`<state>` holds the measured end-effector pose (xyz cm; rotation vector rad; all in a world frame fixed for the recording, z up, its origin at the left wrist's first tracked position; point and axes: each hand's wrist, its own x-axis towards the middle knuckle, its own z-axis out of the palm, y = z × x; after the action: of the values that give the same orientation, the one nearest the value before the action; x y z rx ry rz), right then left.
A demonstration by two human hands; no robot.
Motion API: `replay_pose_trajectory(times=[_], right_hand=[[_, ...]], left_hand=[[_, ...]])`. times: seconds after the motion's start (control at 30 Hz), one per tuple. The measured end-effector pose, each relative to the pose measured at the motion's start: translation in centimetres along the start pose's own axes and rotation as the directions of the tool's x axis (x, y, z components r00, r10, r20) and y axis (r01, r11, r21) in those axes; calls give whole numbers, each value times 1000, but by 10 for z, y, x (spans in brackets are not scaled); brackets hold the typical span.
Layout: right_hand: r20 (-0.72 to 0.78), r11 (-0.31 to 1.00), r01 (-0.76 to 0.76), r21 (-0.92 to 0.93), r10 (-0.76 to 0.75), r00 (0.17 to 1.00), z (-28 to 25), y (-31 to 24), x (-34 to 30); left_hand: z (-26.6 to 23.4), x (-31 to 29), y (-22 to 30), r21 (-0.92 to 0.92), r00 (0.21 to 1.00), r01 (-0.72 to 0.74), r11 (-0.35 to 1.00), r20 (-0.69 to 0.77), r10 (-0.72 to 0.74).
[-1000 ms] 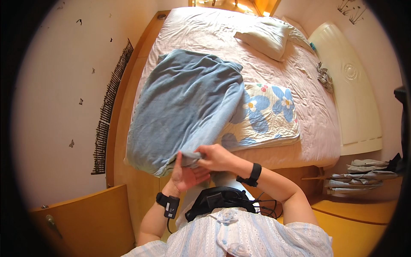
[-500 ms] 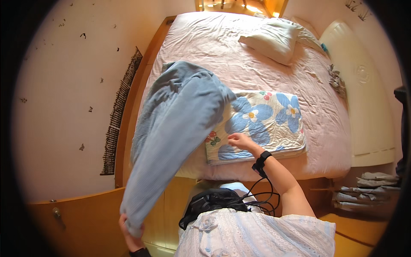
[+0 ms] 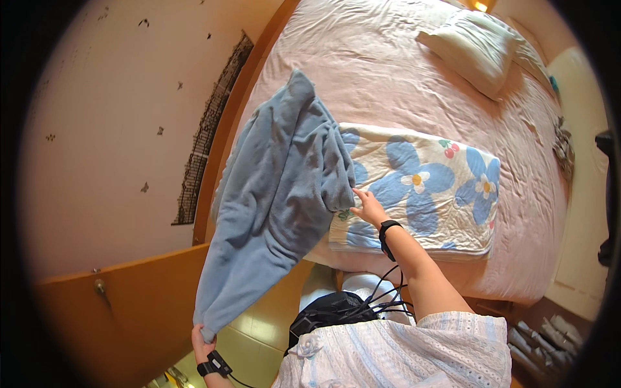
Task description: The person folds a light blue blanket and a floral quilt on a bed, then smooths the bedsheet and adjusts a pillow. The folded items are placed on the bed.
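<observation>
A soft blue-grey blanket (image 3: pixel 272 187) lies rumpled over the left part of the bed, with one end drawn down past the bed's near edge. My left hand (image 3: pixel 203 343) is closed on the lower corner of that end. Its right edge overlaps a folded quilt (image 3: pixel 427 200), cream with big blue flowers and red cherries. Over the quilt's left part reaches my right hand (image 3: pixel 370 208), thumb and forefinger apart, their tips at the blanket's right edge. Nothing shows between those fingers.
The bed (image 3: pixel 362 71) has a wrinkled pale pink sheet and a white pillow (image 3: pixel 475 52) at the far right. A wooden panel (image 3: pixel 116 317) with a knob stands at the lower left. Folded cloths (image 3: pixel 550 343) are stacked at the lower right. A black bag (image 3: pixel 330 317) hangs before me.
My right hand has come from over the quilt to the blanket's right edge. The blanket's far part has bunched into a peak. My left hand still holds its corner. The view has shifted.
</observation>
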<state>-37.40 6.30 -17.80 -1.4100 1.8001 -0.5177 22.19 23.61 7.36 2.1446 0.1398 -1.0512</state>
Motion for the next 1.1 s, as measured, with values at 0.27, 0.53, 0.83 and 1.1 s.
replay_pose_trajectory(times=[0.27,0.53,0.83,1.1], right_hand=[[481,803,-464,374,261,837,4,-8,32],[125,854,18,521,-97,987,-149,-36,74],[-500,992,111,-67,-129,856,-271,52,76],[-330,845,-303,440,466,821,-153,136,30]], left_hand=[[-7,-8,-23,-150,990,-105,983,-107,89],[-46,49,-26,-297,980,-169,940,-148,130],[-23,60,-43,-279,995,-95,956,-54,83],[15,25,-93,-105,995,-10,994,-99,-1]])
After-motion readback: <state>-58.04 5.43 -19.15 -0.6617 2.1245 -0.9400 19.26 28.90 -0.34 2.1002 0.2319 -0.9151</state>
